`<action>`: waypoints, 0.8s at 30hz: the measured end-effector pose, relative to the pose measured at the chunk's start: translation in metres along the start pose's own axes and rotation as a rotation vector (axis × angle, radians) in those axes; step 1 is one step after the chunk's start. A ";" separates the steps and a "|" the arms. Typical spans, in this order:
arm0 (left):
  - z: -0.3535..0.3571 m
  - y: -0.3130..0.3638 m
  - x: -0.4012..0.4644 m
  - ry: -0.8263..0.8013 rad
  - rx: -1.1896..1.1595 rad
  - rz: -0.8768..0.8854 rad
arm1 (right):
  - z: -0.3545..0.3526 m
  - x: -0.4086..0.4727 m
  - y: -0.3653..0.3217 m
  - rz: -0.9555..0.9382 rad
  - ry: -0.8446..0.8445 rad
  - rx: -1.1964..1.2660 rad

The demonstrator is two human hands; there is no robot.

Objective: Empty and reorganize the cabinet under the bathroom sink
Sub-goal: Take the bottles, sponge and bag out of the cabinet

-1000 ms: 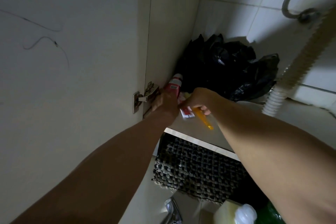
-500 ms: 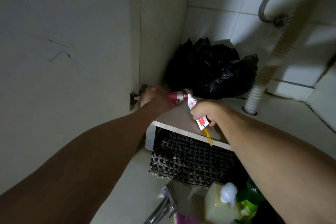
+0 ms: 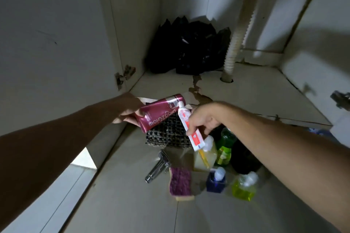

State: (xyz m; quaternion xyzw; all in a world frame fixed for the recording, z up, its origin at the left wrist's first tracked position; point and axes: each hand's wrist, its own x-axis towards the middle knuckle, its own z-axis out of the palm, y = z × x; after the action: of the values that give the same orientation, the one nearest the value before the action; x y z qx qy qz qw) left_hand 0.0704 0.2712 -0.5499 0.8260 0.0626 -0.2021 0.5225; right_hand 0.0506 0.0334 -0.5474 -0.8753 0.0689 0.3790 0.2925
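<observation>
My left hand [image 3: 130,112] grips a dark red tube [image 3: 161,112] with white lettering, held out in front of the cabinet's front edge. My right hand [image 3: 203,119] holds a white and red toothpaste tube [image 3: 191,128] together with an orange toothbrush [image 3: 204,159] that sticks out below it. Both hands hover above the bathroom floor just outside the cabinet floor [image 3: 255,96]. A black plastic bag [image 3: 187,51] sits in the cabinet's back left corner.
A white ribbed drain hose [image 3: 234,47] drops into the cabinet floor. On the floor tiles lie a woven mat [image 3: 168,136], a chrome sprayer head [image 3: 159,168], a purple sponge [image 3: 180,181], and several bottles: yellow [image 3: 244,187], blue [image 3: 216,179], green [image 3: 225,147]. The open door [image 3: 56,34] stands left.
Both hands have pulled back out of the cabinet toward me, carrying the red tube and the toothpaste with the toothbrush. The view has dropped, showing more of the items on the floor.
</observation>
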 end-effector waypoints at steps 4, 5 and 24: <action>0.011 -0.042 -0.012 -0.096 0.023 -0.050 | 0.052 0.013 0.022 0.053 -0.037 -0.082; 0.014 -0.053 -0.013 -0.099 0.063 -0.074 | 0.062 0.018 0.028 0.067 -0.046 -0.111; 0.113 -0.113 -0.004 -0.213 0.642 -0.265 | 0.119 0.047 0.065 0.084 0.139 -0.376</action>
State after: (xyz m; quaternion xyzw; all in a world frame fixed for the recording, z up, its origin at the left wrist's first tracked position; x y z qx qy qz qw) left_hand 0.0008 0.2218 -0.6850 0.9069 0.0478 -0.3625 0.2092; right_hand -0.0124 0.0525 -0.6750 -0.9348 0.0535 0.3359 0.1026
